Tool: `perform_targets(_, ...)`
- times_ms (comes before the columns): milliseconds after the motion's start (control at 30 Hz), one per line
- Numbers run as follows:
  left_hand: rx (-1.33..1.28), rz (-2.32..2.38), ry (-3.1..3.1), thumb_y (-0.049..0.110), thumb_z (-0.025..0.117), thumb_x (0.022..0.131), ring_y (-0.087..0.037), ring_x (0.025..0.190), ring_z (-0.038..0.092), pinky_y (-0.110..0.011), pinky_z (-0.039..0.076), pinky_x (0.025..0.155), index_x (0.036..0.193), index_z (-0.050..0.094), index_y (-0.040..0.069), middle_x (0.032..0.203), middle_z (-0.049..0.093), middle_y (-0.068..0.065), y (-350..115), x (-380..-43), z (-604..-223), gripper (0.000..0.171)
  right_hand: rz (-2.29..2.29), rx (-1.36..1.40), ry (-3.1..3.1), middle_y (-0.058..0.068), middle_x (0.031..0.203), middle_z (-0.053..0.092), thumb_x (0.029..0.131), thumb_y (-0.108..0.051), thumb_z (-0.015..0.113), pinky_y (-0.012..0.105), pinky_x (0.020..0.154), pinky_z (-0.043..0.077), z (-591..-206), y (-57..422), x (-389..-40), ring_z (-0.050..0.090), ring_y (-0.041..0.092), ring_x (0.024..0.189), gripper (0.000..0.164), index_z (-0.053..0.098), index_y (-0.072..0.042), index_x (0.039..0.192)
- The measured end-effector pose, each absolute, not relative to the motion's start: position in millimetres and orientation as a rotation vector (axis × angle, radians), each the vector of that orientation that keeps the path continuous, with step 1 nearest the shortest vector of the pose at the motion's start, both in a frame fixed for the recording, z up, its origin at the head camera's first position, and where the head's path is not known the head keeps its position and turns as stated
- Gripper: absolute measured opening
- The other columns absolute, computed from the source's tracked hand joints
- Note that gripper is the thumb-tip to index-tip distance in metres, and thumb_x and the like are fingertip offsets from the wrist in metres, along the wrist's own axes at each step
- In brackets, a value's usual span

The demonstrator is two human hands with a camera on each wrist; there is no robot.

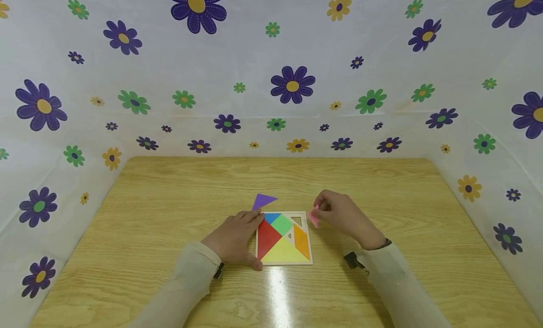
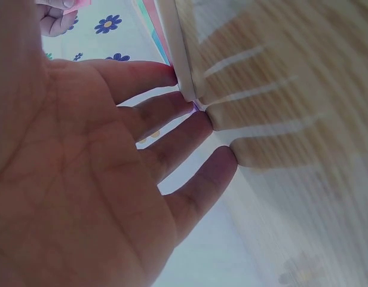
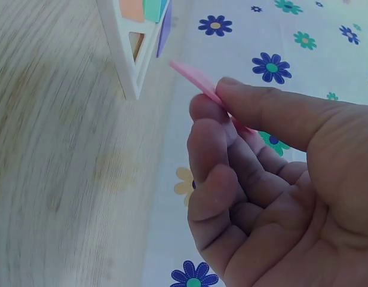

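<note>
A square tangram board [image 1: 284, 264] with a pale wooden rim lies on the table. Set in it are blue, green, red, yellow and orange pieces, and two triangular gaps show in its upper right part. My left hand [image 1: 235, 236] rests along the board's left edge, fingers extended and touching the rim and tabletop. Between thumb and fingertips, my right hand [image 1: 342, 215] pinches a pink triangle piece [image 3: 196, 79] just right of the board. A purple triangle piece [image 1: 264, 200] lies behind the board's upper left corner, near my left fingertips.
The wood-grain table [image 1: 178, 186] extends around the board on all sides. A white flowered cloth [image 1: 250, 50] hangs behind it and along both sides. Dark wrist bands [image 1: 353, 259] show at the sleeve cuffs.
</note>
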State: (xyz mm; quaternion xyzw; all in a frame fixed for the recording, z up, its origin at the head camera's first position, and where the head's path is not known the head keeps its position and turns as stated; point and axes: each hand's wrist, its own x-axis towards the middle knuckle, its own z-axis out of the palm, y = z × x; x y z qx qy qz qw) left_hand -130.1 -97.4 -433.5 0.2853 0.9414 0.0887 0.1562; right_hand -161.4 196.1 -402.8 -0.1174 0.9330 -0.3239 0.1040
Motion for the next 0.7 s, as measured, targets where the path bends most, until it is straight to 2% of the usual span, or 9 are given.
perform_targets(333, 0.814, 0.263, 2.698, 0.073, 0.072, 0.06, -0.029, 0.141, 0.023, -0.052, 0.028, 0.109, 0.152, 0.023, 0.013, 0.157, 0.021, -0.005, -97, -129, -431, 0.12, -0.967, -0.389, 2.699, -0.004, 0.08, 0.062, 0.088, -0.025, 0.069, 0.029, 0.065, 0.046, -404, 194, -161, 0.052, 0.017, 0.074, 0.007, 0.067, -0.019, 0.085)
perform_targets(700, 0.831, 0.237, 2.703, 0.075, 0.07, 0.06, -0.028, 0.141, 0.023, -0.05, 0.028, 0.109, 0.152, 0.022, 0.013, 0.157, 0.021, -0.004, -97, -130, -434, 0.121, -1.063, -0.518, 2.562, -0.006, 0.082, 0.063, 0.088, -0.024, 0.069, 0.031, 0.07, 0.047, -417, 182, -162, 0.054, 0.016, 0.077, 0.004, 0.07, -0.02, 0.089)
